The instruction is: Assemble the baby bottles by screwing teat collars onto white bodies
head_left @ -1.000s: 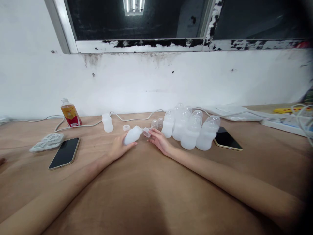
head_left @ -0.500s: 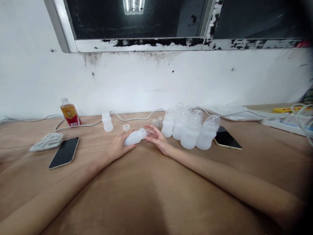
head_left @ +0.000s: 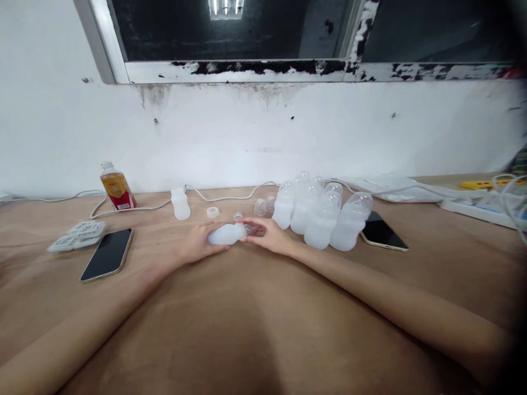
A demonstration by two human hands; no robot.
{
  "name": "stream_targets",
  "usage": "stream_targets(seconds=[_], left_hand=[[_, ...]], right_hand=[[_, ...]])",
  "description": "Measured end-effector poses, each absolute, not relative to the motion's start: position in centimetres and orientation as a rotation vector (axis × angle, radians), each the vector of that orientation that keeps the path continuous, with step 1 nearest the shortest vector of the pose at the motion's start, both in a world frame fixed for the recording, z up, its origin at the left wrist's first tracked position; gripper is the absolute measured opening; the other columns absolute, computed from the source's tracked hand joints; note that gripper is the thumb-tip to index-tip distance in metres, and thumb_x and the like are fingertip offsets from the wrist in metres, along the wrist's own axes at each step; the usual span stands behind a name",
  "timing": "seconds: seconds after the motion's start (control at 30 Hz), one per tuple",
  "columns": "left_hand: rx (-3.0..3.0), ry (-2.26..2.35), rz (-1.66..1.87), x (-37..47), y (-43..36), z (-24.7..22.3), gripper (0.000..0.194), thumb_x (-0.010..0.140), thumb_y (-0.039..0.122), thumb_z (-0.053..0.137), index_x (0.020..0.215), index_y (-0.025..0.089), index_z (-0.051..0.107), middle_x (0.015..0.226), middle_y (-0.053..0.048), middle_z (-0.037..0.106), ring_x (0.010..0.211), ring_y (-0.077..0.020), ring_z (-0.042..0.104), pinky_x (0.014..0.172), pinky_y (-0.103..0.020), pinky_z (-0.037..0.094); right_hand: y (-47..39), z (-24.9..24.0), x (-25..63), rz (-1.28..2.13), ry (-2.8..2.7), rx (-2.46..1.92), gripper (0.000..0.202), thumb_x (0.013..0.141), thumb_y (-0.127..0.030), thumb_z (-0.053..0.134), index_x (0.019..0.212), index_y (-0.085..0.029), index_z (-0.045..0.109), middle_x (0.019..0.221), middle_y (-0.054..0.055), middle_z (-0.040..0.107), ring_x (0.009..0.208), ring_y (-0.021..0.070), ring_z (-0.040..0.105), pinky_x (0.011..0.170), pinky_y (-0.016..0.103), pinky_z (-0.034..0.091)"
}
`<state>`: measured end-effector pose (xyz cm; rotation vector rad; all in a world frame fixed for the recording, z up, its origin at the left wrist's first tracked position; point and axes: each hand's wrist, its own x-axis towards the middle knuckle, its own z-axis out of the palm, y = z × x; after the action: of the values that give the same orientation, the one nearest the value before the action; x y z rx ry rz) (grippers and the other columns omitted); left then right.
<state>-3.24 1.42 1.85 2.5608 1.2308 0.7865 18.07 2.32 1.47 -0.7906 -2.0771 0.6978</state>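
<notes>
A frosted white, waisted plastic bottle [head_left: 225,234] is held lying nearly on its side, between the two hands above the brown table covering [head_left: 230,329]. Its body is cupped at the base end by the left hand [head_left: 193,241], which is partly closed, thumb on the near side. A clear domed plastic cover [head_left: 249,229] at the neck end is held by the right hand [head_left: 274,236], curled half shut, with a gap left between thumb and forefinger. Whether the cover is fully seated cannot be told.

In this inspection's judgement, bottle and cover are best kept on one line, so that the rim is met evenly. Force should be applied along that line, and the body steadied without being squeezed, as the wall may give. A tilted cover could bind on one side.

Just beyond the hands, a small white plastic ring [head_left: 213,212] and two loose clear domed covers [head_left: 259,207] are noted. Capped frosted bottles [head_left: 321,227] are grouped upright beside the right hand.
</notes>
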Motion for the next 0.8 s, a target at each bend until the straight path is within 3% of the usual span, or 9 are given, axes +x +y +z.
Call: stream_targets(seconds=[0.13, 0.23, 0.33, 0.43, 0.53, 0.6, 0.67, 0.73, 0.8], left_hand=[[2.672, 1.293, 0.788, -2.8, 0.7, 1.4, 0.049, 0.068, 0.038, 0.054, 0.114, 0.028, 0.044, 0.103, -0.002, 0.056, 0.087, -0.02, 0.054, 0.076, -0.03, 0.041], [2.711, 1.293, 0.8, -2.8, 0.6, 1.2, 0.048, 0.068, 0.038, 0.054, 0.114, 0.028, 0.044, 0.102, -0.001, 0.056, 0.087, -0.0192, 0.054, 0.076, -0.029, 0.041], [2.666, 1.281, 0.853, -2.9, 0.9, 1.1, 0.048, 0.069, 0.039, 0.053, 0.115, 0.029, 0.043, 0.105, 0.0, 0.056, 0.088, -0.0186, 0.055, 0.078, -0.029, 0.041], [2.581, 1.266, 0.902, -3.1, 1.1, 1.0, 0.05, 0.069, 0.042, 0.053, 0.116, 0.028, 0.043, 0.108, 0.0, 0.056, 0.09, -0.0194, 0.055, 0.081, -0.03, 0.04], [2.552, 1.232, 0.933, -3.2, 1.1, 1.0, 0.05, 0.069, 0.043, 0.053, 0.115, 0.027, 0.044, 0.11, 0.001, 0.055, 0.092, -0.0198, 0.054, 0.081, -0.03, 0.04], [2.574, 1.226, 0.918, -3.1, 1.1, 1.1, 0.05, 0.068, 0.042, 0.053, 0.115, 0.027, 0.044, 0.109, 0.0, 0.056, 0.091, -0.0197, 0.054, 0.081, -0.03, 0.04], [2.613, 1.247, 0.872, -3.1, 1.0, 1.1, 0.049, 0.068, 0.04, 0.054, 0.115, 0.028, 0.044, 0.106, -0.001, 0.056, 0.089, -0.0196, 0.055, 0.079, -0.03, 0.041], [2.648, 1.268, 0.826, -2.9, 0.9, 1.1, 0.048, 0.068, 0.038, 0.054, 0.114, 0.028, 0.045, 0.103, -0.001, 0.056, 0.086, -0.0193, 0.055, 0.076, -0.029, 0.041], [2.662, 1.278, 0.797, -2.8, 0.8, 1.2, 0.048, 0.067, 0.038, 0.055, 0.113, 0.029, 0.045, 0.102, -0.001, 0.056, 0.086, -0.0191, 0.055, 0.075, -0.029, 0.042]], right_hand=[[2.8, 0.4, 17.9, 0.813, -2.117, -1.045, 0.043, 0.079, -0.05, 0.034, 0.073, -0.015, 0.059, 0.055, 0.001, 0.06, 0.04, 0.0093, 0.05, 0.047, 0.023, 0.04], [2.7, 0.7, 17.9, 0.74, -2.213, -1.151, 0.055, 0.082, -0.052, 0.024, 0.056, -0.015, 0.056, 0.042, 0.0, 0.053, 0.033, 0.0085, 0.045, 0.047, 0.023, 0.038], [2.0, 2.0, 18.1, 0.474, -2.232, -1.029, 0.042, 0.081, -0.048, 0.032, 0.084, -0.017, 0.06, 0.072, 0.005, 0.062, 0.06, 0.0141, 0.057, 0.063, 0.027, 0.042], [1.3, 2.9, 18.4, 0.32, -2.28, -0.766, 0.046, 0.073, -0.041, 0.05, 0.115, -0.023, 0.044, 0.115, 0.007, 0.048, 0.093, 0.02, 0.051, 0.077, 0.033, 0.04], [1.2, 2.8, 18.5, 0.317, -2.326, -0.656, 0.045, 0.072, -0.035, 0.053, 0.114, -0.024, 0.044, 0.119, 0.007, 0.044, 0.09, 0.019, 0.051, 0.077, 0.033, 0.04], [1.5, 2.3, 18.3, 0.34, -2.287, -0.737, 0.037, 0.074, -0.038, 0.05, 0.108, -0.022, 0.049, 0.106, 0.007, 0.053, 0.077, 0.0167, 0.054, 0.07, 0.031, 0.042], [1.7, 1.7, 17.9, 0.438, -2.238, -0.903, 0.033, 0.077, -0.045, 0.042, 0.088, -0.019, 0.058, 0.074, 0.005, 0.061, 0.06, 0.0142, 0.054, 0.06, 0.027, 0.041], [2.0, 1.4, 17.6, 0.586, -2.209, -1.083, 0.049, 0.081, -0.051, 0.029, 0.061, -0.017, 0.059, 0.044, 0.001, 0.052, 0.044, 0.0116, 0.049, 0.053, 0.025, 0.039], [2.1, 1.4, 17.5, 0.672, -2.214, -1.197, 0.061, 0.082, -0.052, 0.02, 0.046, -0.017, 0.054, 0.033, 0.0, 0.045, 0.036, 0.0099, 0.045, 0.053, 0.024, 0.038]])
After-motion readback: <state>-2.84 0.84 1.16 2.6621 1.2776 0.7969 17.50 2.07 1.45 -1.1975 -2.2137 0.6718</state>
